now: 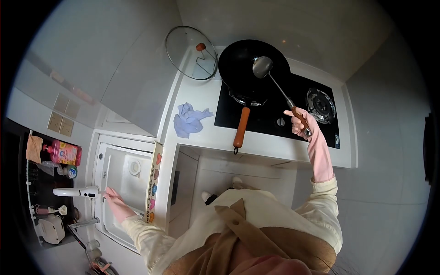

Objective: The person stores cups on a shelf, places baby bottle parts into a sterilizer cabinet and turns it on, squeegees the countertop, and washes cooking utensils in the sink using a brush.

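My right hand (302,123), in a pink rubber glove, is closed round the wooden handle of a metal ladle (262,67). The ladle's bowl is over the black wok (243,48), which sits on the left burner with its orange-brown wooden handle (242,128) pointing towards me; from here I cannot tell whether the bowl touches the wok. On the left, my other gloved hand, the left one (117,206), reaches over the white sink (123,169). Its fingers are closed together at the lever by the base of the white faucet (78,192).
A glass lid (190,52) leans on a stand left of the wok. A crumpled blue cloth (189,120) lies on the white counter. The second burner (321,105) is at the right. A pink soap bottle (66,153) and other items stand behind the sink.
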Action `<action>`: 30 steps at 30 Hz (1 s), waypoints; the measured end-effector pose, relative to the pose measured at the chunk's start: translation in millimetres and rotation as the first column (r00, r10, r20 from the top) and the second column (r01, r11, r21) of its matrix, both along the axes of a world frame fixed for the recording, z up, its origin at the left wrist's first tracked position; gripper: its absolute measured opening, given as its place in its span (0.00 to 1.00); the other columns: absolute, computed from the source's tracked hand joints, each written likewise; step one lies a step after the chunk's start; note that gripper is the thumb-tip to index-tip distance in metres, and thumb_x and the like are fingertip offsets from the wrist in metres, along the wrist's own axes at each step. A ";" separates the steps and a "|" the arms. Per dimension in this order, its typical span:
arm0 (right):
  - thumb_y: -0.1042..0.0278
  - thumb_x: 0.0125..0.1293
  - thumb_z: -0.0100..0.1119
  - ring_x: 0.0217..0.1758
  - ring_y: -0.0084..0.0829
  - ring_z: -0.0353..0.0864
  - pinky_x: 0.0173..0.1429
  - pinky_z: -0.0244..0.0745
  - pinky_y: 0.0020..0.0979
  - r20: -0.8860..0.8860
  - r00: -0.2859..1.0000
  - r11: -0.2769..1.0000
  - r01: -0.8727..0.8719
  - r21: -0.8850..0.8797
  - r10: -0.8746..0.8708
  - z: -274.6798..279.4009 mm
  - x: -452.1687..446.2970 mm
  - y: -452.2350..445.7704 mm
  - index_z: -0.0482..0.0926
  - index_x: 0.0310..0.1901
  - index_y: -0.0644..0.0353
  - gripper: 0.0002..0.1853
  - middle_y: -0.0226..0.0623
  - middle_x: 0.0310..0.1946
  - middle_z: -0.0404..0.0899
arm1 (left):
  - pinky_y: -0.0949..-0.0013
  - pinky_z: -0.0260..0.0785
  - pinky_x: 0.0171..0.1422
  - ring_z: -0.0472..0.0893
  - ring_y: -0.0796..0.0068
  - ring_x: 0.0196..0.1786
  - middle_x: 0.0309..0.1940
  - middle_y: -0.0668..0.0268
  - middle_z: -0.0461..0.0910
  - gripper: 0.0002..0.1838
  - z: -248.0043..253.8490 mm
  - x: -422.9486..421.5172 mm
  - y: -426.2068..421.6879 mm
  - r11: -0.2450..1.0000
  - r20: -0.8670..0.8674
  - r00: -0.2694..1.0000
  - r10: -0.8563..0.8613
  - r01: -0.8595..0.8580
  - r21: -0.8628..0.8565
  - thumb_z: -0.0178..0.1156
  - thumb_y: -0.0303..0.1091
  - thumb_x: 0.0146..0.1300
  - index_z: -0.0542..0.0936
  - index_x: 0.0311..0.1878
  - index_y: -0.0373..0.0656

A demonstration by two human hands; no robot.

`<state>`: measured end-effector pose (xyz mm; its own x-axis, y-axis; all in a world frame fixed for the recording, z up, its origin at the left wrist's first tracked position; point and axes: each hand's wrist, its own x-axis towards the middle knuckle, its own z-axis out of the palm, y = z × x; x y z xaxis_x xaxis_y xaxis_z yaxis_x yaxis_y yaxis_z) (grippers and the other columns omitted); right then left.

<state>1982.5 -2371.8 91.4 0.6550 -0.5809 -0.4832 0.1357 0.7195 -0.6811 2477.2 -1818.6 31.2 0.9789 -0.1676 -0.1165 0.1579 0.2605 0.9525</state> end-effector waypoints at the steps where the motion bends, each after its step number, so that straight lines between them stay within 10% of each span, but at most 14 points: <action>1: 0.54 0.74 0.44 0.12 0.16 0.61 0.22 0.64 0.23 0.022 1.000 1.000 -0.011 0.010 0.010 -0.6 -0.2 0.5 0.68 0.60 0.72 0.26 0.21 0.15 0.65 | 0.67 0.42 0.79 0.54 0.69 0.76 0.75 0.59 0.54 0.33 -4.2 5.7 3.4 1.000 -0.023 0.999 0.023 -0.023 0.010 0.39 0.48 0.76 0.52 0.74 0.35; 8: 0.53 0.76 0.42 0.09 0.17 0.54 0.19 0.57 0.22 0.015 1.000 0.999 0.023 0.024 -0.024 16.5 6.0 19.8 0.70 0.58 0.68 0.24 0.19 0.12 0.58 | 0.65 0.53 0.75 0.63 0.66 0.71 0.71 0.57 0.61 0.33 -61.7 86.0 43.4 0.968 -0.234 0.941 0.245 -0.226 0.105 0.43 0.49 0.74 0.56 0.72 0.33; 16: 0.57 0.76 0.45 0.06 0.14 0.51 0.15 0.51 0.20 -0.046 0.975 0.900 -0.217 -0.379 0.215 62.8 6.4 82.3 0.76 0.49 0.73 0.22 0.19 0.07 0.57 | 0.60 0.65 0.68 0.71 0.57 0.64 0.65 0.49 0.67 0.30 -128.2 94.0 97.2 0.949 -0.361 0.882 0.303 -0.313 0.031 0.56 0.46 0.70 0.64 0.66 0.33; 23: 0.63 0.72 0.48 0.09 0.16 0.52 0.18 0.50 0.22 -0.139 0.673 0.658 -0.740 -0.143 0.727 112.8 167.0 193.7 0.78 0.41 0.74 0.18 0.23 0.08 0.60 | 0.72 0.73 0.49 0.78 0.73 0.45 0.44 0.61 0.79 0.14 -62.2 19.7 81.7 0.918 -0.287 0.877 0.386 -0.336 0.210 0.57 0.36 0.68 0.76 0.51 0.37; 28: 0.51 0.75 0.48 0.12 0.18 0.54 0.22 0.52 0.24 0.117 0.371 0.330 -0.905 0.268 0.921 26.3 312.6 300.0 0.78 0.43 0.60 0.18 0.19 0.11 0.58 | 0.73 0.73 0.40 0.80 0.77 0.34 0.32 0.67 0.81 0.10 -18.3 -33.7 67.3 0.958 -0.359 0.895 0.265 -0.204 0.199 0.52 0.37 0.71 0.78 0.44 0.41; 30: 0.53 0.73 0.51 0.12 0.17 0.58 0.22 0.57 0.21 0.192 0.439 0.299 -0.815 0.496 0.878 1.0 354.5 346.0 0.77 0.42 0.60 0.16 0.18 0.12 0.62 | 0.71 0.74 0.46 0.81 0.74 0.39 0.37 0.64 0.83 0.16 -18.1 -43.3 62.2 0.985 -0.434 0.893 0.115 -0.046 0.166 0.49 0.43 0.73 0.78 0.47 0.40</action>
